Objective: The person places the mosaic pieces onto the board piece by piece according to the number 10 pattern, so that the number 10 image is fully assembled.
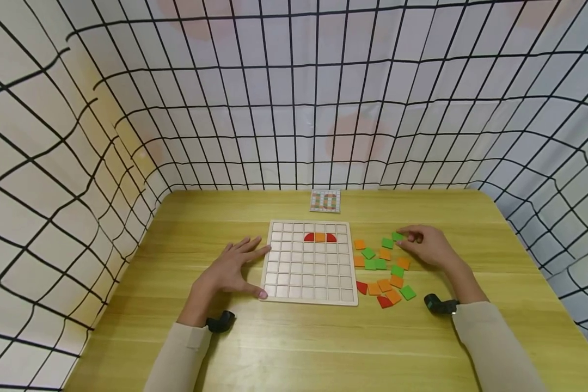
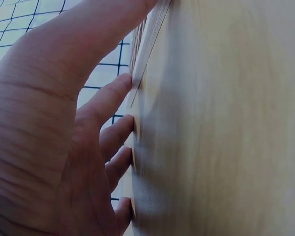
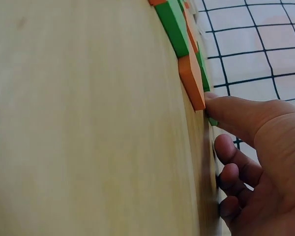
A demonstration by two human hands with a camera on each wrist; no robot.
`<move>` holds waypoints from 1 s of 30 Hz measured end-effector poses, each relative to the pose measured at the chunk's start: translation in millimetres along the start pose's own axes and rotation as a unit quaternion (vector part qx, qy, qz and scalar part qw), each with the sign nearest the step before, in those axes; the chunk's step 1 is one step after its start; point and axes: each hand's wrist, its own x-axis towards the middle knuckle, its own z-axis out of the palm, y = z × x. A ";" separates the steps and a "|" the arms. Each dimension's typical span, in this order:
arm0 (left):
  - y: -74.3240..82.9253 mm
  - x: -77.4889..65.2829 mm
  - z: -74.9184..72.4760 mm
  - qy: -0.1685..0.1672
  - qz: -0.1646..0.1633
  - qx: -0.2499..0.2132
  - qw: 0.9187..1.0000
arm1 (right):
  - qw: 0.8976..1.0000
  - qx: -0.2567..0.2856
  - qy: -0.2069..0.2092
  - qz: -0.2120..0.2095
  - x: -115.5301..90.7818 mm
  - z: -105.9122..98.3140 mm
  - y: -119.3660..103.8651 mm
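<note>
A pale wooden board with a square grid lies flat on the table. In its upper rows an orange square tile sits between two red quarter-round tiles. My left hand has its fingers spread, thumb and index fingertip at the board's left edge, the others on the tabletop. Right of the loose tiles, my right hand pinches a green square tile between thumb and index finger, low at the table. The right wrist view shows that green tile partly hidden behind the thumb, its other fingers curled.
Several loose orange, green and red tiles lie right of the board, some touching. Behind the board is a small printed pattern card. White cloth walls with black grid lines enclose the wooden table.
</note>
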 end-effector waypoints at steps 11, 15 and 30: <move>-0.6 2.8 1.2 -0.003 -0.006 0.015 1.000 | 1.000 0.008 0.009 0.004 -5.9 -2.0 -2.4; -1.4 2.5 1.7 -0.003 -0.007 0.016 1.000 | 1.000 0.019 0.011 0.006 -6.6 -0.6 -5.2; 2.2 1.2 -1.0 -0.002 -0.008 0.013 1.000 | 0.998 0.060 0.004 -0.007 -1.8 22.5 -49.9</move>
